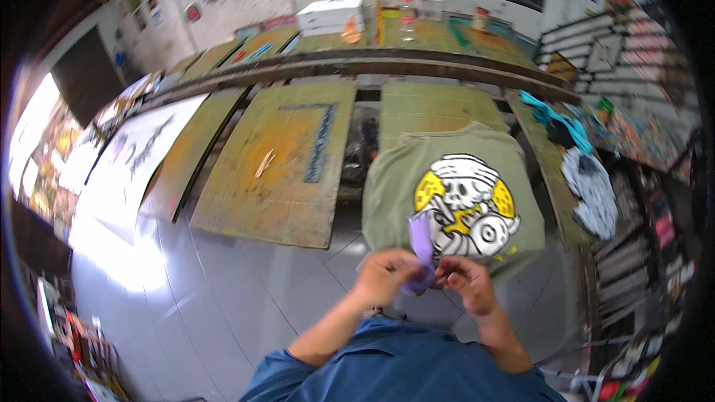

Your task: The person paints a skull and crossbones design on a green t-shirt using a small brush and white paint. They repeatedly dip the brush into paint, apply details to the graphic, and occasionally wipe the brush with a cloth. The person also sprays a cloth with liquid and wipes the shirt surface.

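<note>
Pinching a thin purple plastic strip (421, 242) between them, your left hand (387, 275) and right hand (468, 281) keep fingers closed on it, just short of the olive-green printed T-shirt (395, 193) beyond your fingertips.

A: Olive-green cloth T-shirt (395, 193), at twelve o'clock from the hands?
B: Matt knit; its yellow-and-white skull print (468, 205) looks smooth.
A: Thin purple strip (421, 242)?
B: Smooth, faintly glossy, plastic or paper.
A: Flat wooden printing board (279, 171), ten o'clock?
B: Rough, paint-stained. Grey floor tiles (223, 290): glossy.
</note>
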`<state>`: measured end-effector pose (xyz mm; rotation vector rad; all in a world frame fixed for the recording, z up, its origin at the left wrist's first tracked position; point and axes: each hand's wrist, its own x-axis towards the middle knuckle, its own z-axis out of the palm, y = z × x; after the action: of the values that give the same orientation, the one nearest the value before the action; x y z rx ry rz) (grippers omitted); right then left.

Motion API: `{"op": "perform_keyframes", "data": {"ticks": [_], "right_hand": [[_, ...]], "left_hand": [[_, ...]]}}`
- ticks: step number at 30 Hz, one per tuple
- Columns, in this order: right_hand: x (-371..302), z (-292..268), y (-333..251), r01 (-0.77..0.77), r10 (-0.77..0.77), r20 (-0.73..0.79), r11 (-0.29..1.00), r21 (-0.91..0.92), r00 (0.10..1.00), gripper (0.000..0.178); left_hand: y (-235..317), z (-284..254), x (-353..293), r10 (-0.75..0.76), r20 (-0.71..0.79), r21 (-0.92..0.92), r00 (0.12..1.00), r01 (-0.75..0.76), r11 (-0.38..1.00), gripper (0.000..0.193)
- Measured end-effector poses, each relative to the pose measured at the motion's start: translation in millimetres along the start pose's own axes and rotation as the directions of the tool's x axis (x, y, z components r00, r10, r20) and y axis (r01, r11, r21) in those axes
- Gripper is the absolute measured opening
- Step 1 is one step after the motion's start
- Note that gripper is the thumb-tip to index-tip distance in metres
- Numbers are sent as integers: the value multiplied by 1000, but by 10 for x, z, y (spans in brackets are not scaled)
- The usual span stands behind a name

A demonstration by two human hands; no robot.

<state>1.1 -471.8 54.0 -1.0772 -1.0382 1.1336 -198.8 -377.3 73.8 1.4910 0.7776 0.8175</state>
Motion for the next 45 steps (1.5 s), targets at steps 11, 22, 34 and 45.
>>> {"op": "perform_keyframes", "data": {"ticks": [11, 22, 34, 45], "right_hand": [[-2874, -843, -252, 100, -113, -769, 993, -64, 629, 20], [-4169, -1659, -456, 139, -126, -970, 985, -98, 209, 27], [-4205, -4220, -519, -171, 39, -913, 985, -34, 405, 27], [-3903, -6699, -742, -87, 86, -877, 995, 51, 474, 33]], "left_hand": [[-282, 2765, -895, -103, 915, -105, 389, 478, 872, 28], [-360, 4696, -1189, -138, 909, -84, 394, 495, 865, 16], [-661, 6845, -133, -145, 987, 80, 69, 570, 818, 26], [-845, 8694, 964, -227, 841, -175, 490, 645, 744, 17]]}}
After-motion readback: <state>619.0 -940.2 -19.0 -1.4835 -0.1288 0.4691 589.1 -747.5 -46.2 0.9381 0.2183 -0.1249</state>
